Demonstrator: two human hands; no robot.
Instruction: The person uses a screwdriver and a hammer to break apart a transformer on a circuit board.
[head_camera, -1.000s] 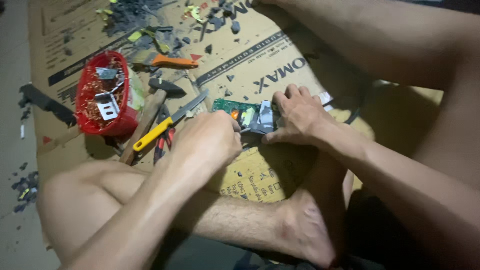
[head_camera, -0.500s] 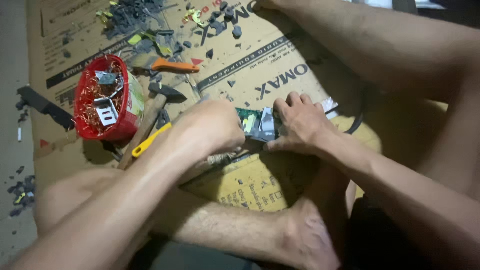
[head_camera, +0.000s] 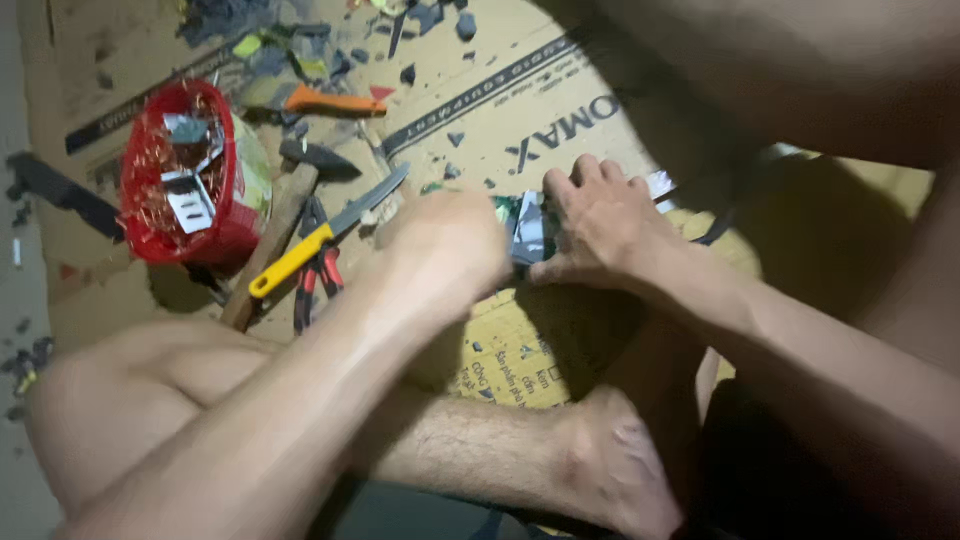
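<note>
My right hand (head_camera: 598, 222) lies flat on the small circuit board (head_camera: 527, 232), fingers spread and pressing down, thumb stretched along the board's near edge; the hand is not closed around anything. The board sits on the cardboard sheet (head_camera: 560, 110) between my two hands, showing only as a grey and green sliver at nine o'clock of my right fingers. My left hand (head_camera: 447, 243) is bunched into a loose fist just at the board's nine o'clock side, knuckles up, and I cannot tell what it grips or whether it touches the board, since the back of the hand covers its fingertips.

Most of the board is hidden under my right palm, and the picture is blurred, so its parts cannot be made out. At nine o'clock of my left hand lie a yellow-handled knife (head_camera: 318, 239), red-handled pliers (head_camera: 318, 270) and a hammer (head_camera: 288, 220), crossing one another. Farther out at ten o'clock stands a red basket (head_camera: 222, 238) holding metal scraps. My bare foot (head_camera: 612, 470) rests at six o'clock.
</note>
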